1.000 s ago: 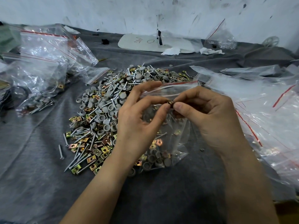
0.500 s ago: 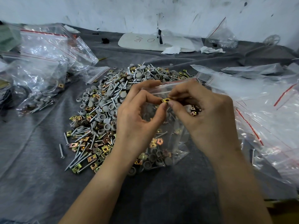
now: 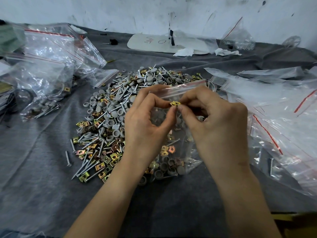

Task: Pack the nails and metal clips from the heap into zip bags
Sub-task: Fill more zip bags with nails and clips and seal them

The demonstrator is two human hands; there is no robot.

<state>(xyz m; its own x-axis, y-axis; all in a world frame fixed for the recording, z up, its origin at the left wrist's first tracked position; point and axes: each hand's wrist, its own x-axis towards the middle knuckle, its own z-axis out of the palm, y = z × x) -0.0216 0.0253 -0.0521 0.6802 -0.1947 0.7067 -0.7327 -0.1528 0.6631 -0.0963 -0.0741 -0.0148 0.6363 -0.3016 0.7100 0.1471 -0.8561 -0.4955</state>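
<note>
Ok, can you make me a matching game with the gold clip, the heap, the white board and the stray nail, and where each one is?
1 gold clip
2 heap
3 white board
4 stray nail

A by the back wall
B pinched between fingertips
C alone, left of the heap
D middle of the grey cloth

Pairs: 1-B, 2-D, 3-A, 4-C

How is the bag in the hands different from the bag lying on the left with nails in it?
The held bag is kept upright by the left hand; the left bag lies slumped on the grey cloth. The right hand pinches a metal clip at the held bag's mouth; nobody touches the left bag. Both are clear plastic, with nails and clips inside.
</note>
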